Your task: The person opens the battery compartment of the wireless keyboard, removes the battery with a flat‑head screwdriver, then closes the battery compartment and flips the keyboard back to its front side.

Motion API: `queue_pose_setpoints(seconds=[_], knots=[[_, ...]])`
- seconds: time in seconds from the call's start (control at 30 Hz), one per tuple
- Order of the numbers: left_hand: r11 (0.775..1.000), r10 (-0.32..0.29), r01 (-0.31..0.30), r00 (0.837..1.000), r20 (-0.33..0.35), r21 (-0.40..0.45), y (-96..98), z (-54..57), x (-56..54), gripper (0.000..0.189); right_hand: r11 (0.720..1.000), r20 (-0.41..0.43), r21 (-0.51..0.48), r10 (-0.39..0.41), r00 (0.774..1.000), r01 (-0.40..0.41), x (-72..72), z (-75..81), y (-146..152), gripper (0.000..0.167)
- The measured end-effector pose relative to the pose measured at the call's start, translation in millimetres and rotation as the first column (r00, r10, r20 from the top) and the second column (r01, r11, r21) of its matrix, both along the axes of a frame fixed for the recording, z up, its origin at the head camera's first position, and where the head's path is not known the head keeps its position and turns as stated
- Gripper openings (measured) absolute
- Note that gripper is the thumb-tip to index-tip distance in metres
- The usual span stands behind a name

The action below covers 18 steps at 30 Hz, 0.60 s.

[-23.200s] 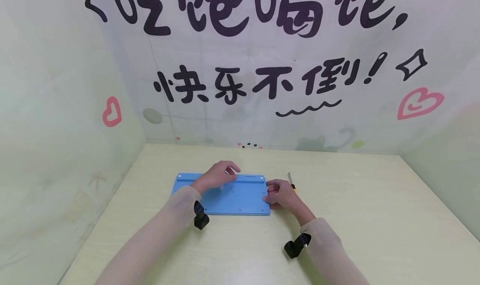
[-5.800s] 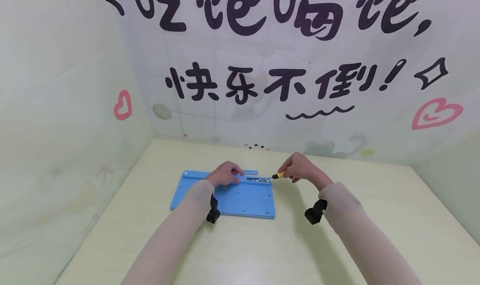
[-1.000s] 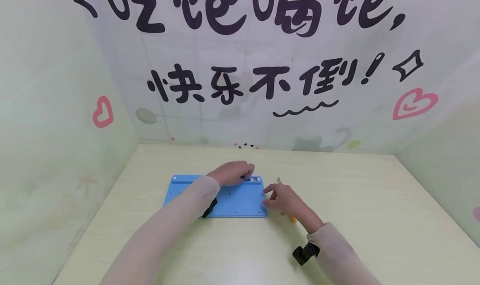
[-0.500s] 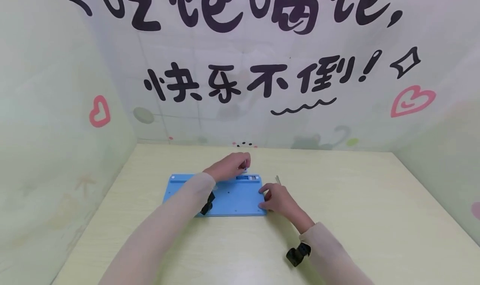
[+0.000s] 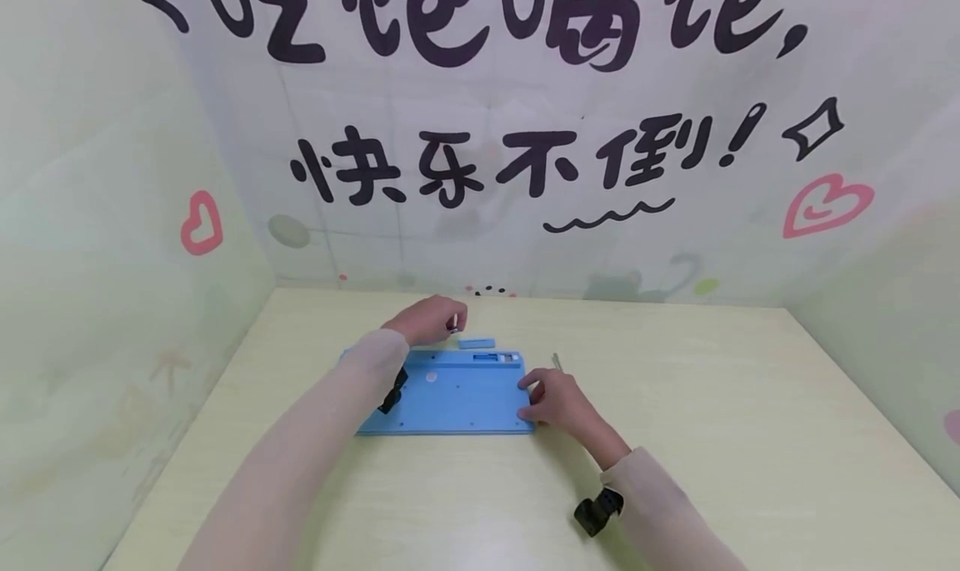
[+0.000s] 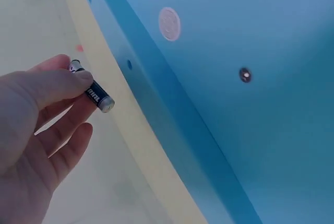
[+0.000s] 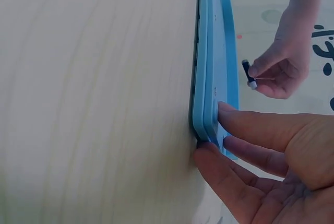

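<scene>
A blue keyboard (image 5: 465,400) lies face down on the table, the battery compartment (image 5: 486,357) at its far right uncovered. My left hand (image 5: 431,319) pinches a small dark battery (image 6: 93,86) between thumb and fingers, above the far edge of the keyboard. The right hand (image 5: 562,403) grips the keyboard's right edge, with thumb and fingertips on opposite faces in the right wrist view. Just beyond the keyboard rests the loose blue battery cover (image 5: 477,343). Of the screwdriver (image 5: 556,360), only the metal shaft shows behind the right hand.
The pale wooden table (image 5: 675,438) extends on both sides and in front of the keyboard. A printed cloth wall (image 5: 495,246) closes off the back, and side panels stand left and right.
The cover has come off since the earliest frame, and the screwdriver has been put down. My left hand lifts a battery from the compartment and moves left. The right hand now holds the edge.
</scene>
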<state>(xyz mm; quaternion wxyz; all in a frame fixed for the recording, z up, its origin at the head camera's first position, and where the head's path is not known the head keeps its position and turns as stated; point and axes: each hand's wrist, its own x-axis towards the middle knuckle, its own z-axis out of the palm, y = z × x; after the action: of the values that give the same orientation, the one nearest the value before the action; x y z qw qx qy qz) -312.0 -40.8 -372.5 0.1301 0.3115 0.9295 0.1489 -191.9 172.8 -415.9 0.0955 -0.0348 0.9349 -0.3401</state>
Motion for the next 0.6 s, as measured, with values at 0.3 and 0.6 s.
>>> queue_pose_setpoints(seconds=[0.3,0.6], knots=[[0.995,0.094,-0.095,0.994,0.052,0.025,-10.5,-13.9,-1.9,0.022,1.0,-0.011,-0.027,0.004,1.0,-0.005,1.8,-0.4,0.8,0.034],[0.983,0.163,-0.17,0.982,0.1,0.066,-14.4,-25.0,-6.2,0.023,0.999,-0.004,-0.036,-0.001,1.0,0.001,3.1,0.5,0.7,0.034]])
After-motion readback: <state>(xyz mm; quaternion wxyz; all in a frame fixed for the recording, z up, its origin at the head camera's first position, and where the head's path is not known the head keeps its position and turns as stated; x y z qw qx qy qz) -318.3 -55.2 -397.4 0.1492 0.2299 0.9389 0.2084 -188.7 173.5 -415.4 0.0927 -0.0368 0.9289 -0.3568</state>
